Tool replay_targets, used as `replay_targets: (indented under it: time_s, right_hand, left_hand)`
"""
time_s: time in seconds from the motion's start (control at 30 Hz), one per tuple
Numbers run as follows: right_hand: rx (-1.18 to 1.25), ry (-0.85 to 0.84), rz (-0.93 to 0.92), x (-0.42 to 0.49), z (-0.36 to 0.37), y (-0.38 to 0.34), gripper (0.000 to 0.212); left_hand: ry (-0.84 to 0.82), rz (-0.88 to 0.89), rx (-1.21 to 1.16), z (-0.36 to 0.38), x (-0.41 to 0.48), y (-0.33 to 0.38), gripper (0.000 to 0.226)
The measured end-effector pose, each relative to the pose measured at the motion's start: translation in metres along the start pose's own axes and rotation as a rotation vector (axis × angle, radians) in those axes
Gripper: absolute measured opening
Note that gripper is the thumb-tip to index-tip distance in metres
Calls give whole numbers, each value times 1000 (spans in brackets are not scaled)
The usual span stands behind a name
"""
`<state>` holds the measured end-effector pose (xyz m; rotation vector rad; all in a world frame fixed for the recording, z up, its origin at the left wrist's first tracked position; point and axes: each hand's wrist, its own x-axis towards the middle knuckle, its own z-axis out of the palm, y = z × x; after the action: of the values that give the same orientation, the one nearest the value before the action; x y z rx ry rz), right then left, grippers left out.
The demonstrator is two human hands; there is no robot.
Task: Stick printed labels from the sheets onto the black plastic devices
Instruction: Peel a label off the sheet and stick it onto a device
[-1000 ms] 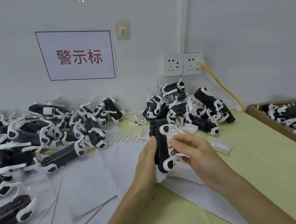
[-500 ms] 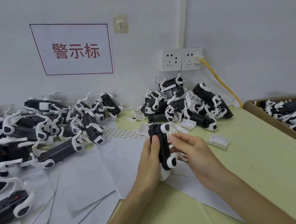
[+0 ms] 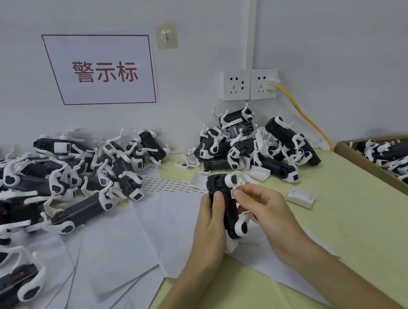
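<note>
The black plastic device point(image 3: 224, 203) stands on end over the middle of the bench point(image 3: 350, 219), gripped by the left hand point(image 3: 208, 220), whose fingers wrap around its far side while the thumb lies flat on its near face. The right hand point(image 3: 264, 207) pinches a small printed label point(image 3: 236, 189) between thumb and forefinger, right against the upper right side of the device. The bench top is a pale yellow-green and runs back to a plain grey-white wall point(image 3: 336, 34). The device has a long black body with a rounded white pad at its top and bottom, each marked with a black patch. Beneath the hands, white paper sheets point(image 3: 111, 244) overlap and spread toward the bench's left edge. Behind them lies a label sheet point(image 3: 171, 184), a strip with rows of small prints. A large pile of like devices point(image 3: 49, 180) covers the left side of the bench. A second heap point(image 3: 254, 144) is stacked against the wall at the back edge. A small white plastic piece point(image 3: 299, 194) lies just right of the hands. At the right edge, a cardboard box point(image 3: 365, 162) holds more black-and-white devices. On the wall hang a white sign point(image 3: 103, 69) with red characters and a red border, a clear hook point(image 3: 166, 36), and two sockets point(image 3: 249, 84), from which a yellow cable point(image 3: 304, 116) drops behind the box. Nothing blocks the view of the held device except the hands.
</note>
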<state>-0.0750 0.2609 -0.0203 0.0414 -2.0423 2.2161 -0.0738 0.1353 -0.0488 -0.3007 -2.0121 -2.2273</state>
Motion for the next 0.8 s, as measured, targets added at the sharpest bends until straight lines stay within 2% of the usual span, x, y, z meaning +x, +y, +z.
replay_targets:
  time_s: [0.3, 0.8]
  right_hand:
    - [-9, 29, -37, -1, 1, 1, 10]
    - [-58, 66, -98, -4, 4, 1, 6]
  left_hand:
    - [9, 53, 17, 3, -3, 3, 38]
    - [10, 93, 41, 2, -7, 4, 35]
